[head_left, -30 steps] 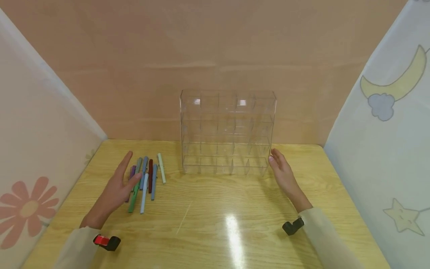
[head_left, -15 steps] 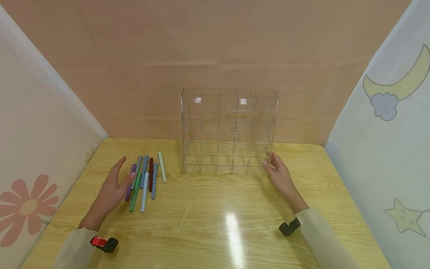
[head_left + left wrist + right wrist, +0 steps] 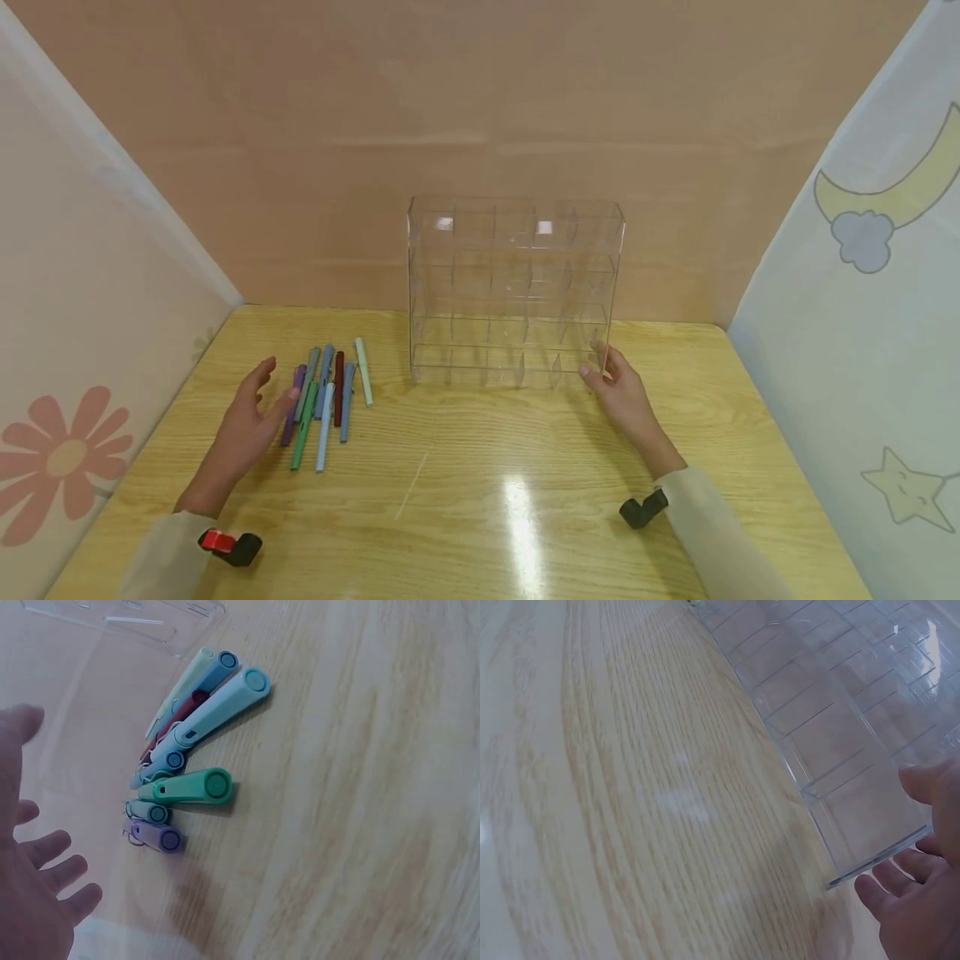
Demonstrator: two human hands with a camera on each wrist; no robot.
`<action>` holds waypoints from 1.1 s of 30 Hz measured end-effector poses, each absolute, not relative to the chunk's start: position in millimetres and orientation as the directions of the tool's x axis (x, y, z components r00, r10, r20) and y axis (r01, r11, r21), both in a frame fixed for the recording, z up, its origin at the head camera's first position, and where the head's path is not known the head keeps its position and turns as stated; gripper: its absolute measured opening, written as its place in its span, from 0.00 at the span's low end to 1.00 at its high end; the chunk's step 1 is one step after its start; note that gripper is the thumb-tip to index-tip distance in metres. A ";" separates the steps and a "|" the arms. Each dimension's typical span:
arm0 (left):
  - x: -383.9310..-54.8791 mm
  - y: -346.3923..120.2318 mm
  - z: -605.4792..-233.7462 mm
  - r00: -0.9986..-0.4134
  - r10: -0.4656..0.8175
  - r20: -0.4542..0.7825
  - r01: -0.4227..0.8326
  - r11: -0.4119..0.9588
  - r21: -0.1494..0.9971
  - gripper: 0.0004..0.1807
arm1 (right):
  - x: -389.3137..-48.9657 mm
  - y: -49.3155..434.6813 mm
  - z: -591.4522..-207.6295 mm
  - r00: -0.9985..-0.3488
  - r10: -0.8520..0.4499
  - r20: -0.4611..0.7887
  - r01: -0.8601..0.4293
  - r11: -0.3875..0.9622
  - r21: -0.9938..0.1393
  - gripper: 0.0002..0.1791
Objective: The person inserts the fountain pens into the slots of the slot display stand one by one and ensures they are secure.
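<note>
A clear compartmented rack (image 3: 513, 310) stands upright at the back of the table, its cells bare. My right hand (image 3: 626, 404) grips its lower right side, thumb in front of the side wall; the right wrist view shows the fingers (image 3: 891, 877) along the outside of that wall. My left hand (image 3: 243, 429) hovers loosely curled just left of a bunch of capped pens, holding nothing. Among them lie a purple pen (image 3: 293, 408), a green pen (image 3: 303, 429), a pale blue pen (image 3: 324, 429), a dark red pen (image 3: 339, 389) and a pale green pen (image 3: 363, 372).
The wooden table (image 3: 465, 517) carries a bright light reflection near its front. A tan curtain (image 3: 480, 100) hangs behind it. Patterned cloth walls stand at the left (image 3: 112, 250) and right (image 3: 885, 350). Each wrist wears a small black camera, the right one (image 3: 643, 508) included.
My right hand has moved slightly left, its thumb coming round the rack's front edge. The left hand has drawn back a little from the pens, its fingers curling more.
</note>
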State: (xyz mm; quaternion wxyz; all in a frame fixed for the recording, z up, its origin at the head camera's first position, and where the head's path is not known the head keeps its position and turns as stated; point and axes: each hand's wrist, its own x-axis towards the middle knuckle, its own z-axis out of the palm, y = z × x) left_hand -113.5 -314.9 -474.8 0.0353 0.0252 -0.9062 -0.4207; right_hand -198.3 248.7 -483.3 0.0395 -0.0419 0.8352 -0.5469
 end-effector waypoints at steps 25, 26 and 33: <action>-137.0 -316.6 -485.2 -0.958 -0.278 -0.067 -0.237 0.641 0.730 0.38 | -196.8 252.2 -478.3 -0.995 -0.096 -0.028 -0.013 0.404 -0.915 0.39; -138.1 -316.7 -485.3 -0.956 -0.281 -0.084 -0.252 0.641 0.725 0.39 | -196.5 251.8 -478.2 -0.995 -0.095 -0.028 -0.013 0.402 -0.915 0.39; -145.0 -320.8 -486.0 -0.956 -0.254 -0.147 -0.285 0.689 0.667 0.38 | -197.5 250.1 -479.2 -0.995 -0.101 -0.012 -0.030 0.399 -0.917 0.38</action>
